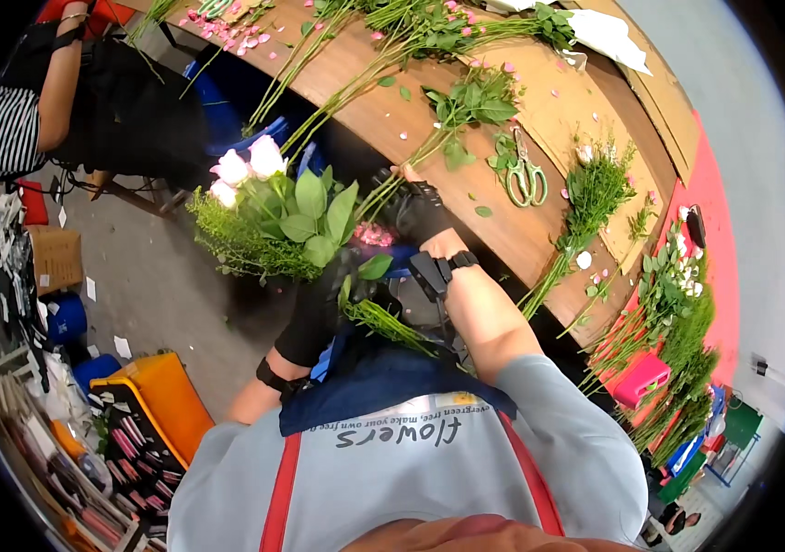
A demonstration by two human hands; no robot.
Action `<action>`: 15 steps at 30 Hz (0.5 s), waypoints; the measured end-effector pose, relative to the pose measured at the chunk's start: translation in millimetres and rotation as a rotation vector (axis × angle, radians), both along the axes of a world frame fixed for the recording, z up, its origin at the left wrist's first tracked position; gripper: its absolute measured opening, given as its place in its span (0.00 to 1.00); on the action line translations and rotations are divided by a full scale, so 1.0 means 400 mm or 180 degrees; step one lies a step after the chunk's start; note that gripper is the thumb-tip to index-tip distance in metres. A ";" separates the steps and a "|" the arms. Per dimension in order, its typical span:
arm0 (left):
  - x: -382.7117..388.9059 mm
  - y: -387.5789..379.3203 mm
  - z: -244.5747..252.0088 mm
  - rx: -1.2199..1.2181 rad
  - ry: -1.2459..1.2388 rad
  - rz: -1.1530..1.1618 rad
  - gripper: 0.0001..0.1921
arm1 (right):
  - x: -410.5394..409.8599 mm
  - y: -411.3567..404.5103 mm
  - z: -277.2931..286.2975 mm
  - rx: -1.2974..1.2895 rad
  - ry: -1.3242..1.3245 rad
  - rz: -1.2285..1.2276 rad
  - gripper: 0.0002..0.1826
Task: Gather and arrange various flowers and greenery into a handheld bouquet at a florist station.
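My left hand (347,276), in a black glove, is closed around the stems of a bouquet; pale pink roses (268,159) and broad leaves (311,196) spread to its upper left, and cut green stems (389,321) come out below. My right hand (420,207), in a black glove with bare fingertips, grips the stems of a leafy bunch with small pink flowers (478,100), whose heads rest over the wooden table (461,176). Green-handled scissors (527,181) lie on the table to the right of that bunch. Pink petals (373,234) show in a blue container between my hands.
Long-stemmed flowers (392,55) hang over the table's near edge. A green bunch with a white rose (592,186) lies on cardboard (551,103). More greenery (689,345) stands at right beside a pink container (640,379). A person's arm (58,96) is at upper left; an orange bin (164,397) stands lower left.
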State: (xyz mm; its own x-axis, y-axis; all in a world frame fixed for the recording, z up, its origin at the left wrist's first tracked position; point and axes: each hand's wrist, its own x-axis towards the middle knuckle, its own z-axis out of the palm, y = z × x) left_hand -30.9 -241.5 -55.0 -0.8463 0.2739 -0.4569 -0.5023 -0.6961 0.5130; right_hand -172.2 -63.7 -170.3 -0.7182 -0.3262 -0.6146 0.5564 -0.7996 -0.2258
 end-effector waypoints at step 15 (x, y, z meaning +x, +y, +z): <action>-0.116 0.149 0.067 -0.0477 0.0039 -0.0852 0.23 | 0.333 0.323 0.383 0.6295 0.2352 0.0458 0.11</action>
State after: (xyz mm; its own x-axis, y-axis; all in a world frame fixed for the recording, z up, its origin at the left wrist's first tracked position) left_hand -77.4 -181.7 -28.4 -0.7588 0.4184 -0.4991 -0.6508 -0.4559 0.6072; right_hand -39.1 65.5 -17.0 -0.9657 0.1801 0.1871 0.0105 0.7470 -0.6647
